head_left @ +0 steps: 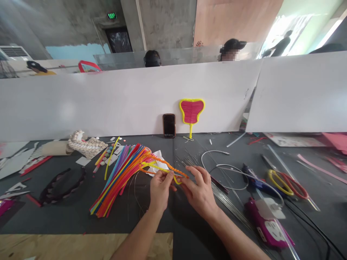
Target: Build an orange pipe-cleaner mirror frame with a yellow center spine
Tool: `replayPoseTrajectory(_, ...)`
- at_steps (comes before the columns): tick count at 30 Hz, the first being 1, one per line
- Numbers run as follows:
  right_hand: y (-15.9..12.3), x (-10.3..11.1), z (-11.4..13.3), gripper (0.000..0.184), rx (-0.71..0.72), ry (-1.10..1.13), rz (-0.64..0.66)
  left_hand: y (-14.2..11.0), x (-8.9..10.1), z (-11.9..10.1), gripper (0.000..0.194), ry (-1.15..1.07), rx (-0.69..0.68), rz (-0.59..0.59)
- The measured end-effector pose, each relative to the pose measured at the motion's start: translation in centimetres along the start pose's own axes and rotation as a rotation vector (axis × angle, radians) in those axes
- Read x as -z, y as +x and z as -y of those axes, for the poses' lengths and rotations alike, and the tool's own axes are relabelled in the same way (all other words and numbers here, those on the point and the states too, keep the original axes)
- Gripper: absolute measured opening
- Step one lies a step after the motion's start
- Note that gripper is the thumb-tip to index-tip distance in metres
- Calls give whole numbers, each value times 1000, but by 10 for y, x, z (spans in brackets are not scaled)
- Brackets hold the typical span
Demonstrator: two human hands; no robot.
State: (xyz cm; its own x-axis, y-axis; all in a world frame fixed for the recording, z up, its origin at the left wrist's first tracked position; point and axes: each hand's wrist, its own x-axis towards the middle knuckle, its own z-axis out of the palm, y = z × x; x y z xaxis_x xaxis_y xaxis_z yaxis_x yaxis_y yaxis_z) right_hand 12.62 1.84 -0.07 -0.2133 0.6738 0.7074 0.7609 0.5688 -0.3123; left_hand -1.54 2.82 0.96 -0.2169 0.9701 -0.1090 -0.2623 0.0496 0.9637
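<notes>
Both hands work close together over the dark table. My left hand (159,189) pinches a yellow pipe cleaner (177,179) between thumb and forefinger. Just to its right, my right hand (199,187) has its thumb and fingers closed at the tip of an orange twisted pipe cleaner (168,165), near the yellow one's bent end. The orange and yellow strands form a long narrow loop that runs back left over a bundle of many-coloured pipe cleaners (119,180). The exact contact at the fingertips is partly hidden.
A red fan shape with yellow rim (192,112) and a phone (169,125) lean on the white partition (121,104). Scissors (287,183), a purple power strip (267,225) and thin wires (230,202) lie right. A dark headband (63,186) lies left. Other people sit beyond the partition.
</notes>
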Motion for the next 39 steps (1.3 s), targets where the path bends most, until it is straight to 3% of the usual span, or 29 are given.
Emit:
replayPoseTrajectory(9,-1,4,11,8,22,196,59,4,8,1,23,107,-104,28)
replayPoseTrajectory(20,0,9,2,10,-15,262,-114,3,9,4,21,371,-203,31)
replayPoseTrajectory(29,-1,7,-7,7,-29,269,-126,-2,5,5,22,194,-101,141)
replayPoseTrajectory(34,-4,5,-13,9,-37,336,-105,0,4,3,23,90,-56,115)
replayPoseTrajectory(37,-6,0,-20,17,-130,407,-146,3,6,1,23,80,-77,60)
replayPoseTrajectory(39,-1,-3,-24,19,-265,430,-187,6,8,0,24,70,-98,8)
